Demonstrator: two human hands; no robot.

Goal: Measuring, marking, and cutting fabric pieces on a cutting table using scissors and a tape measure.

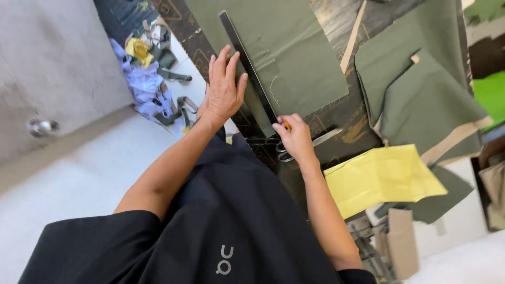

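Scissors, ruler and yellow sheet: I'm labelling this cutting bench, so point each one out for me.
scissors (pixel 321 141), head view, on the metal blade right of the right hand.
ruler (pixel 247 66), head view, mid-length of the dark strip.
yellow sheet (pixel 381 176), head view, middle of its flat face.

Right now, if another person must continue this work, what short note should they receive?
Left hand: flat, fingers spread, pressing the long dark ruler onto the olive green fabric.
Right hand: at the ruler's near end, pinching a small orange marker; what kind cannot be told.
Scissors lie on the dark table, partly under the right hand.
Done: a pale curved line already shows on the fabric.
Left: the fabric along the ruler looks uncut.
Yellow sheet lies to the right.
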